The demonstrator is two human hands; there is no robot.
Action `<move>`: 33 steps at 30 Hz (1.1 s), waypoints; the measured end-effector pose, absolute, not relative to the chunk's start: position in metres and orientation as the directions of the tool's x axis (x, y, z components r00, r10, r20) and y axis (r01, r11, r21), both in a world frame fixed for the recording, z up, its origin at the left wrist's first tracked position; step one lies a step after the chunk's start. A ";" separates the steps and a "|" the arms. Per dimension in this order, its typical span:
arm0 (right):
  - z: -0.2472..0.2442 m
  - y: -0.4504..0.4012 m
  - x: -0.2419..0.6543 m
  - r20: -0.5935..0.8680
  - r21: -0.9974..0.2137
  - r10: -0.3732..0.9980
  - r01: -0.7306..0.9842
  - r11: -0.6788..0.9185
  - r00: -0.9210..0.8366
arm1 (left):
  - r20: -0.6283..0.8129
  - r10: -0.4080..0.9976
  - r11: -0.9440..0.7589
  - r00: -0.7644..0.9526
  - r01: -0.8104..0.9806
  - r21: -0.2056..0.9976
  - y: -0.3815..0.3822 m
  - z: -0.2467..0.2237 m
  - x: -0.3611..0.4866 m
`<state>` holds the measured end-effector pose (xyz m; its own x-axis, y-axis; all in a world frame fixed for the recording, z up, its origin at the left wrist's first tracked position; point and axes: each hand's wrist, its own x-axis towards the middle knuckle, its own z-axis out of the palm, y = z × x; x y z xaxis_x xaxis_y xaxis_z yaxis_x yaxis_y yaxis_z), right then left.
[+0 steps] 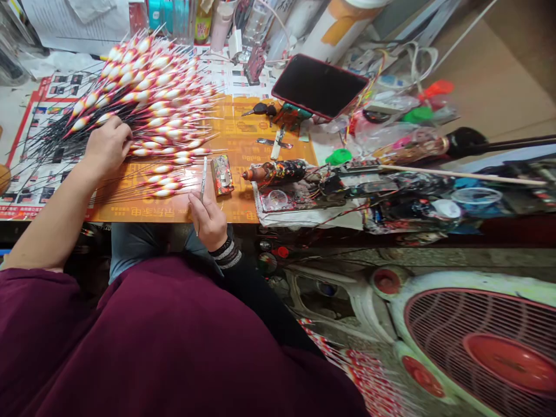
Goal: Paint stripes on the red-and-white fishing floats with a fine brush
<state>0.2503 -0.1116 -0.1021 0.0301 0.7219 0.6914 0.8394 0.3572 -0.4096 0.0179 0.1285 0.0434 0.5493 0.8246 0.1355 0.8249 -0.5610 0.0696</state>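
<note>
A large heap of fishing floats, with white, yellow and red bodies and dark thin stems, lies on the left of the table. At its front edge my left hand is closed over the stems; its fingertips are hidden, so what it pinches cannot be made out. Several more floats lie apart, nearer the table's front edge. My right hand grips a thin, greyish, paint-flecked stick-like tool, held upright beside the tips of these floats. Just right of the tool sits a small paint-stained block.
A phone stands propped behind keys. To the right are a paint-smeared wooden-tipped tool, a green cap and cluttered bags. Bottles line the back. Below right stands a fan, near more floats.
</note>
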 end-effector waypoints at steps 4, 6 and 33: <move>-0.106 -0.112 0.250 0.668 -0.432 0.743 0.835 0.342 0.041 | 0.081 0.780 -0.624 0.621 0.781 0.017 0.126 0.037 0.000; -0.108 -0.112 0.251 0.665 -0.432 0.745 0.836 0.339 0.042 | 0.085 0.775 -0.628 0.626 0.778 0.009 0.127 0.035 -0.007; -0.104 -0.110 0.249 0.669 -0.383 0.743 0.871 0.308 0.031 | 0.099 0.674 -0.737 0.732 0.656 0.164 0.106 0.016 0.045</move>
<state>0.2489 -0.1104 -0.1041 0.0310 0.7431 0.6685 0.8709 0.3081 -0.3828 0.0454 0.1060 0.0161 0.7321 0.6739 0.0990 0.6560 -0.7367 0.1641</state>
